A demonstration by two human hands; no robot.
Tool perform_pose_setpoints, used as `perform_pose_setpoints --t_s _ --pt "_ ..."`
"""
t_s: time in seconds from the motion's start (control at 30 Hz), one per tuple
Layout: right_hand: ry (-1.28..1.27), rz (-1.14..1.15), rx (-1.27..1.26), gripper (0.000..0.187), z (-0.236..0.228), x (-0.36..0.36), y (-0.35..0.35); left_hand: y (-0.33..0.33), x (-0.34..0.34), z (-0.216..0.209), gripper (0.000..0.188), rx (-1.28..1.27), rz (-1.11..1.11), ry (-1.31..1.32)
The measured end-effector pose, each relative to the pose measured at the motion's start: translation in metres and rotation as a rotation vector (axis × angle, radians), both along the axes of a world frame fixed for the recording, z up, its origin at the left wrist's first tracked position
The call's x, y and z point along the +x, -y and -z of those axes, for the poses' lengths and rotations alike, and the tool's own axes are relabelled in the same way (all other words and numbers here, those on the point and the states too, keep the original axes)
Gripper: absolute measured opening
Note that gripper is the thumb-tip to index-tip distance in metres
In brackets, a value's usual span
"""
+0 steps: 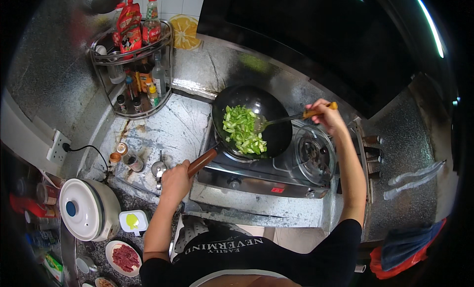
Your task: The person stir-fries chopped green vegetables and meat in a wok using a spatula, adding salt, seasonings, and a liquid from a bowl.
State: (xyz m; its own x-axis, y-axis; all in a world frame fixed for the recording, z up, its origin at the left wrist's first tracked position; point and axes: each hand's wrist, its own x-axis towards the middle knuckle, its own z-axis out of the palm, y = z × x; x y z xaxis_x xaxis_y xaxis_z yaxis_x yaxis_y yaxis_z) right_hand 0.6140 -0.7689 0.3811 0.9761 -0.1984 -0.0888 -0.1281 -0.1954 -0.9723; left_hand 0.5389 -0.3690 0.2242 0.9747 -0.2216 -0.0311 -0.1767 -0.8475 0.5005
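Note:
A black wok [274,102] rests over the left burner of the gas stove, with chopped green vegetable pieces [242,126] heaped in its left half. My left hand [175,181] is closed around the wok's brown wooden handle [203,162]. In my right hand [326,116] is a spatula [285,119], gripped by its yellowish wooden handle. Its metal blade lies inside the wok, against the right side of the green pieces.
A glass lid [316,156] covers the right burner. A corner rack [131,57] with bottles and seasoning packs stands at the back left. Small jars [134,162] sit on the left counter. Nearer are a white electric pot [81,210] and a plate of raw meat [125,257].

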Motion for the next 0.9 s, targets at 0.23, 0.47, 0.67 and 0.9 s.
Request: perform_pose_setpoints --t_s 0.23,0.47,0.67,0.9 --pt "0.162 -0.170 -0.268 0.009 0.007 0.002 -0.011 0.004 0.002 -0.002 0.024 -0.015 0.021 0.018" --pt "0.416 -1.013 -0.931 0.010 0.019 -0.059 -0.110 0.001 0.001 0.001 0.023 -0.012 0.025 0.032" --pt "0.205 -1.132 -1.258 0.033 -0.068 -0.149 -0.125 0.002 -0.001 0.000 0.024 -0.001 0.020 0.043" --pt "0.217 -1.092 -1.118 0.014 -0.026 -0.125 -0.113 0.008 0.002 0.000 0.025 -0.012 0.033 0.014"
